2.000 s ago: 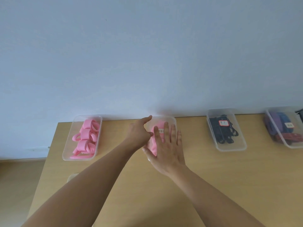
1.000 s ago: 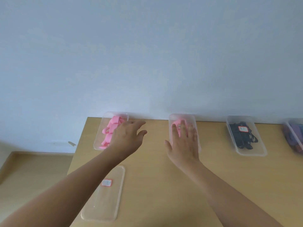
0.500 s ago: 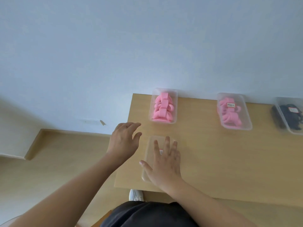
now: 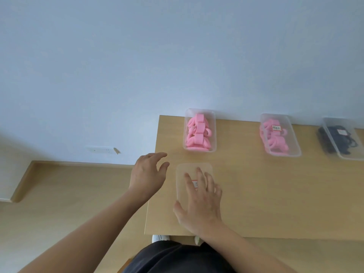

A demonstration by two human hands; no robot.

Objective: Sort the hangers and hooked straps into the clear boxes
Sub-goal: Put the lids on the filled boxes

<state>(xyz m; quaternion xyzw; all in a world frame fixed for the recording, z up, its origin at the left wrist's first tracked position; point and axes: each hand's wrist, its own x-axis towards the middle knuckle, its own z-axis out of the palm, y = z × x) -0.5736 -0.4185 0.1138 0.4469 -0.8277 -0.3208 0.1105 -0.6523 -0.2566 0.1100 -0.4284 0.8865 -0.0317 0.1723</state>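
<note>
A clear lid with a small red-edged label lies flat near the table's left front corner. My right hand rests spread on top of it, fingers apart. My left hand hovers open just left of the lid, over the table's left edge, holding nothing. Behind the lid stands an uncovered clear box full of pink hooked straps. Further right a lidded clear box holds pink items under a label. At the right edge a third clear box holds black items.
The wooden table stands against a pale wall. Its left edge runs close to my left hand, with wooden floor below. A wall socket sits low on the wall. My dark shorts and a white shoe show under the front edge.
The view has swung left and down. Both hands came back from the lidded pink box to the loose lid, and my right hand now lies on it.
</note>
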